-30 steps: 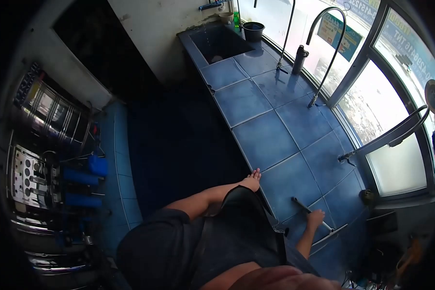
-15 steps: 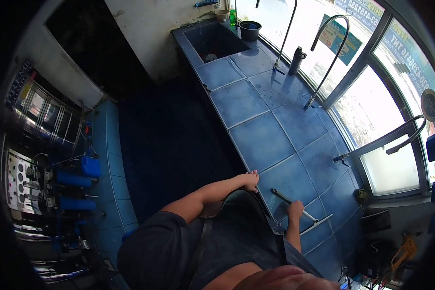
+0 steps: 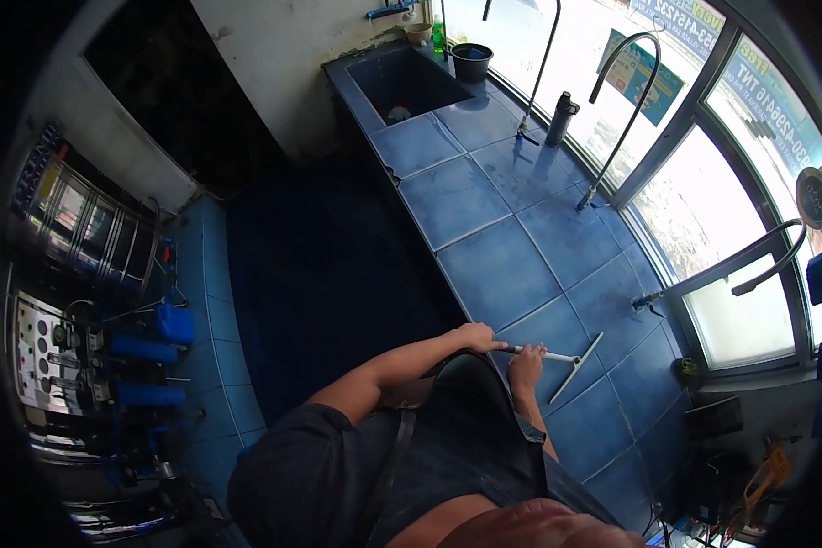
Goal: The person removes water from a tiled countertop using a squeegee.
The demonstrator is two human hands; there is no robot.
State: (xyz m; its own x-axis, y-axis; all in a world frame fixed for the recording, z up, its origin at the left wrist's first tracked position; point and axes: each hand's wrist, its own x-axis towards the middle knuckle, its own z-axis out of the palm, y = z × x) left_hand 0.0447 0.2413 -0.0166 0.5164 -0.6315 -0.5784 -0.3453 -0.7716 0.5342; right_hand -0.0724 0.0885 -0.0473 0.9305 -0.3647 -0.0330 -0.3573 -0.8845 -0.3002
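Note:
A squeegee [image 3: 571,362] with a pale handle and a long straight blade lies across the blue tiled counter [image 3: 498,260], its blade slanting toward the window side. My right hand [image 3: 525,363] is closed around the middle of the handle. At the handle's dark end, over the counter's front edge, my left hand [image 3: 477,337] has its fingers closed on the grip; part of that grip is hidden by the fingers.
A sink basin [image 3: 402,82] is set into the far end of the counter, beside a black bucket [image 3: 471,64]. Tall curved faucets [image 3: 653,82] and a dark cylinder [image 3: 562,119] stand along the window. Blue filter housings [image 3: 142,345] and steel tanks line the left wall.
My right hand has moved up and left with the squeegee, and the blade has turned and shifted farther along the counter. My left hand has come from the counter edge onto the handle's end.

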